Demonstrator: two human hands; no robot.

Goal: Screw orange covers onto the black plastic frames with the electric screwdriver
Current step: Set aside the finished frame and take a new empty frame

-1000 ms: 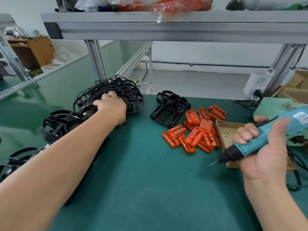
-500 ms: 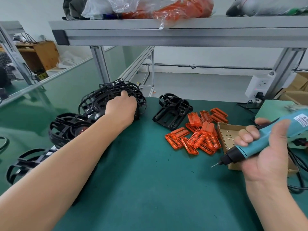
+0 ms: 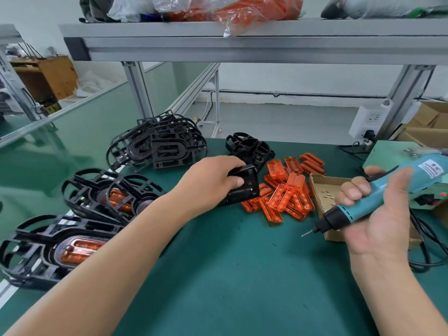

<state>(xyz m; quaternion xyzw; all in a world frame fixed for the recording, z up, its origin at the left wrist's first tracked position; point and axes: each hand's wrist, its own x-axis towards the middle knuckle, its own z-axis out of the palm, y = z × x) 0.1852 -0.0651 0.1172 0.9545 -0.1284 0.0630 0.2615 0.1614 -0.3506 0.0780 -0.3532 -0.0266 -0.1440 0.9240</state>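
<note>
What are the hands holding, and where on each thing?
Left hand: black plastic frame, by its left edge. Right hand: electric screwdriver, around its teal body.

Blurred black frame [image 3: 243, 187], perhaps half hidden under left hand [image 3: 213, 180]

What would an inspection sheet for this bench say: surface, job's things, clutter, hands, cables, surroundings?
Surface: dark green bench mat, flat.
Job's things: heap of loose translucent orange plastic covers; stack of bare black plastic frames far left; black frames with orange covers fitted near left; open cardboard box of small screws.
Clutter: nothing seen.
Hands: left hand grips a small black plastic frame piece; right hand grips the teal electric screwdriver, bit pointing left.
Cables: black cables at the right edge; plug in a white socket strip.
Surroundings: grey metal shelf overhead holding plastic bags; cardboard cartons right.
</note>
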